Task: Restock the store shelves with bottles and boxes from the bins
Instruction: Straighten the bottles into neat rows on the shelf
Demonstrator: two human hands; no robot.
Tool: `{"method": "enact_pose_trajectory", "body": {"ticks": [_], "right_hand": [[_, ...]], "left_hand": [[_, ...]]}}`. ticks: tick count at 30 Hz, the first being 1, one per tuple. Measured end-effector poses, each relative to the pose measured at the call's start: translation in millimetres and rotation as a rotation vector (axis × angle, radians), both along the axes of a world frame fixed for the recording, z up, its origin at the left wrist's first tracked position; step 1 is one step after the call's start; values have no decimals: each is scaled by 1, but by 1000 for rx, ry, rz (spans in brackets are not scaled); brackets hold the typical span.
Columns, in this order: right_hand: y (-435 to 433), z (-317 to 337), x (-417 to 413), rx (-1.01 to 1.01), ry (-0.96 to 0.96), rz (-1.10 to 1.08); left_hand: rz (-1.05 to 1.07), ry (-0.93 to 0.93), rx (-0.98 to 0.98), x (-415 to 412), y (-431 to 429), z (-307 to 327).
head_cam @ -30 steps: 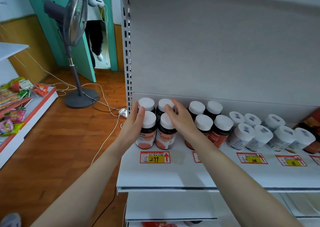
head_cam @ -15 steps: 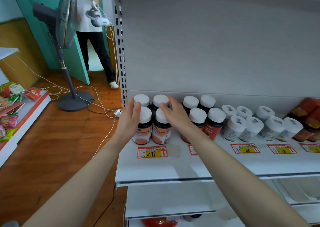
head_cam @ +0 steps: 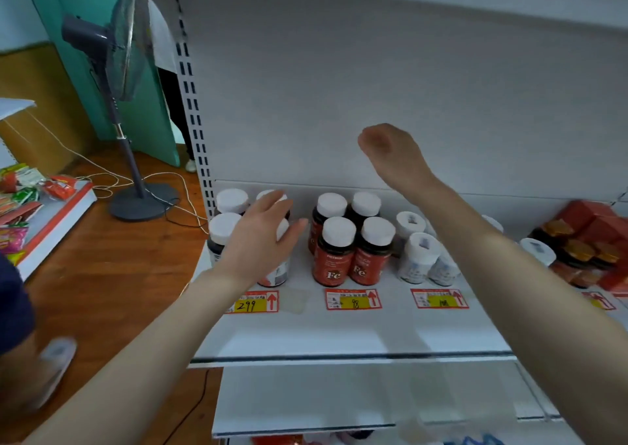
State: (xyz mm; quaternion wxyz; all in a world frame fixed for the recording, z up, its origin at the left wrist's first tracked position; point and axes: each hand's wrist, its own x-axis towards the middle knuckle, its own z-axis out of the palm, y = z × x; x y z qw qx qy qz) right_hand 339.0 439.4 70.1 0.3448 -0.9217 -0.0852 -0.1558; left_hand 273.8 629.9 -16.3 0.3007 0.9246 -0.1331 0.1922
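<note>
On the white shelf (head_cam: 339,336), at about nine o'clock of its stocked row, four dark bottles (head_cam: 224,228) with white caps stand upright in a tight two-by-two block behind the price tag (head_cam: 251,303) marked 299. The left hand (head_cam: 261,240) lies over the front right bottle of that block, fingers straight and spread, palm on or just above its cap; blur keeps me from saying whether it presses. It pinches nothing.

The right hand (head_cam: 394,152) hangs in the air well above the row, toward one o'clock from the block. Its back faces the camera and its fingers are turned out of sight, so I cannot tell whether they are curled or loose; nothing shows in it.

Just beside the block at three o'clock stand four red bottles (head_cam: 334,257), then white bottles (head_cam: 419,257), then red boxes (head_cam: 584,216) at the far end.

The bottles' long axes run vertical, so any nudge would best meet the side wall low down, not the cap, lest one tip. The left hand is much the nearer, and squaring the block looks like its job.
</note>
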Motion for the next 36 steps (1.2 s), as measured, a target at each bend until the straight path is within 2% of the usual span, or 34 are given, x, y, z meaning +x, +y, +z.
{"method": "enact_pose_trajectory", "body": {"ticks": [9, 14, 24, 36], "right_hand": [[-58, -25, -8, -421, 258, 251], [-58, -46, -12, -602, 318, 345], [-63, -55, -7, -565, 365, 431], [-62, -61, -7, -512, 371, 407]], "left_hand": [[-61, 151, 208, 14, -61, 1], [-39, 237, 290, 19, -69, -5], [-25, 215, 164, 15, -74, -15], [-58, 219, 184, 19, -69, -16]]}}
